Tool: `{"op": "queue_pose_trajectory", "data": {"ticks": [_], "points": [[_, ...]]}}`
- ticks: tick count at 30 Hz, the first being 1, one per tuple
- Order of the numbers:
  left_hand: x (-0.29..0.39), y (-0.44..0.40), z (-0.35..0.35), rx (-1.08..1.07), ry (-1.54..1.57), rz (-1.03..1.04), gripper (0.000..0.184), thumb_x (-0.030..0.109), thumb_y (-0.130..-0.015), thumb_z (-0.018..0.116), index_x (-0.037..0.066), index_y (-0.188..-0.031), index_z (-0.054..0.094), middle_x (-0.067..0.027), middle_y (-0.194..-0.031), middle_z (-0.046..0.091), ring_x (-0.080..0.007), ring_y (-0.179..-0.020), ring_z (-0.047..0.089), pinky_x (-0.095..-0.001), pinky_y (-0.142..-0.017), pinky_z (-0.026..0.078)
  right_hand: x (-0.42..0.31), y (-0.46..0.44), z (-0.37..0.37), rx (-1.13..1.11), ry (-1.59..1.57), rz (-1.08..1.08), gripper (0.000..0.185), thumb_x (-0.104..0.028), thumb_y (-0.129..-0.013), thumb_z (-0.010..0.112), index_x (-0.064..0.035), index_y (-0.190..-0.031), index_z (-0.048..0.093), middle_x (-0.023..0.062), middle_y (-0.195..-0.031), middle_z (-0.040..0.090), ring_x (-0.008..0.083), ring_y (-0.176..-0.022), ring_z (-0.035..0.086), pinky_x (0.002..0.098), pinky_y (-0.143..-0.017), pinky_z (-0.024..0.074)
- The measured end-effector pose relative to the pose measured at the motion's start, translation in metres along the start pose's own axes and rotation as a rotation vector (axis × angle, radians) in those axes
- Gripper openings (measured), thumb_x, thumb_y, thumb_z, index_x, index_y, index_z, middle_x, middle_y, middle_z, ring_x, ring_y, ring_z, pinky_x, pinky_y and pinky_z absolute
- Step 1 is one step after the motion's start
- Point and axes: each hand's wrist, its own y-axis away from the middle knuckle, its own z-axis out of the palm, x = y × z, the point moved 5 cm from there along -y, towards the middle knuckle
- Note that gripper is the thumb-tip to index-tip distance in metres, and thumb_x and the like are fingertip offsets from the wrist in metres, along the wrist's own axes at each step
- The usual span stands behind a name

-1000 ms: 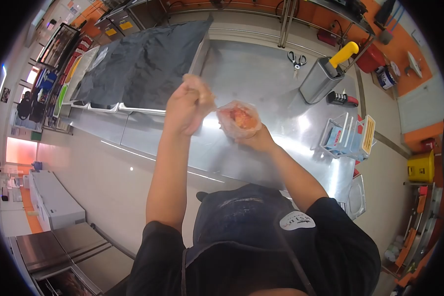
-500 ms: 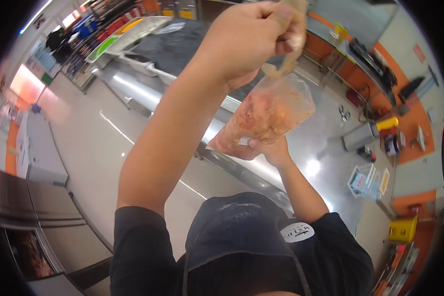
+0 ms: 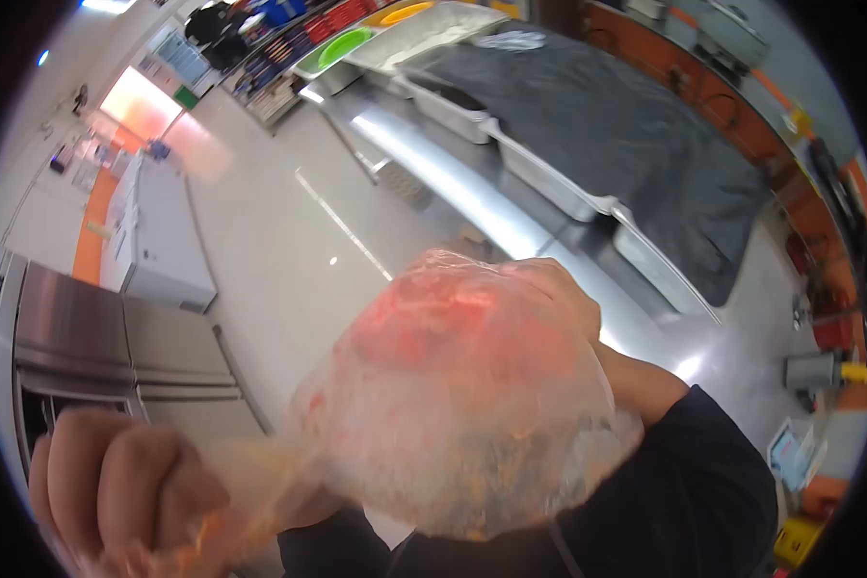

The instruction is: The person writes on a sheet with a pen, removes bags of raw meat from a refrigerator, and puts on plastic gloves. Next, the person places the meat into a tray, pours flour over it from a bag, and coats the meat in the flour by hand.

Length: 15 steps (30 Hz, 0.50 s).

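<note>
A clear plastic bag (image 3: 453, 376) of reddish, raw-looking meat is held up close to the camera, in front of my chest. Its lower part is cloudy and shows darker bits. My left hand (image 3: 130, 482) is closed at the lower left on the bag's stretched neck, which is smeared with orange; motion blurs the fingers. On the bag's far right side, my right hand (image 3: 573, 299) grips it, with most of the fingers hidden behind the plastic.
Beyond the bag stands a steel table (image 3: 433, 183) with a dark grey cover (image 3: 626, 135) and several metal trays (image 3: 539, 178) along its edge. A green bowl (image 3: 345, 46) sits at the back. Steel refrigerators (image 3: 77, 328) and a white chest freezer (image 3: 169, 241) stand left.
The bag has come nearer and tipped over, its neck now pointing lower left. My left hand swung from the top down to the lower left. The view has turned right.
</note>
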Motion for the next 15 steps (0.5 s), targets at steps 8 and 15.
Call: {"op": "queue_pose_trajectory", "data": {"ticks": [8, 15], "points": [[0.018, -0.065, -0.126, 0.171, -0.350, 0.083, 0.023, 0.001, -0.085, 0.051, 0.009, -0.106, 0.050, -0.0036, -0.104, 0.049, -0.0160, -0.091, 0.050, -0.0283, -0.081, 0.043, 0.106, -0.104, 0.123, -0.049, -0.203, -0.112, 0.052, -0.021, -0.073, 0.084, 0.0077, -0.112, 0.063, 0.0183, -0.102, 0.070, 0.0296, -0.086, 0.069, 0.0356, -0.076, 0.0551], [0.021, -0.138, -0.247, 0.237, -0.458, 0.126, 0.018, 0.008, -0.092, 0.051, 0.008, -0.110, 0.051, -0.0047, -0.106, 0.052, -0.0164, -0.093, 0.053, -0.0286, -0.083, 0.044, 0.181, -0.179, 0.225, -0.051, -0.273, -0.143, 0.051, -0.018, -0.073, 0.084, 0.0078, -0.112, 0.063, 0.0189, -0.103, 0.070, 0.0305, -0.090, 0.069, 0.0353, -0.079, 0.0550]]}}
